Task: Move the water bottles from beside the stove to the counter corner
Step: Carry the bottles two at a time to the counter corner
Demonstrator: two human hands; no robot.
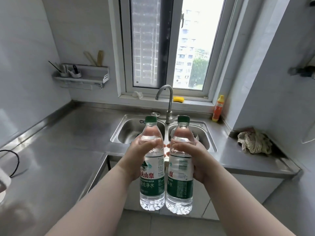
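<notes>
Two clear water bottles with green caps and green-and-white labels hang upright in the air in front of the sink, side by side and almost touching. My left hand (140, 156) grips the left bottle (152, 184) around its upper body. My right hand (192, 159) grips the right bottle (180, 186) the same way. Both bottles are full and capped, held above the floor just short of the counter's front edge.
A steel counter (56, 150) runs in an L along the left wall and under the window, with a double sink (207, 133) and faucet (167, 103). An orange bottle (217, 109) and a crumpled rag (254, 142) sit at the right. A black cable (16, 160) lies at the left.
</notes>
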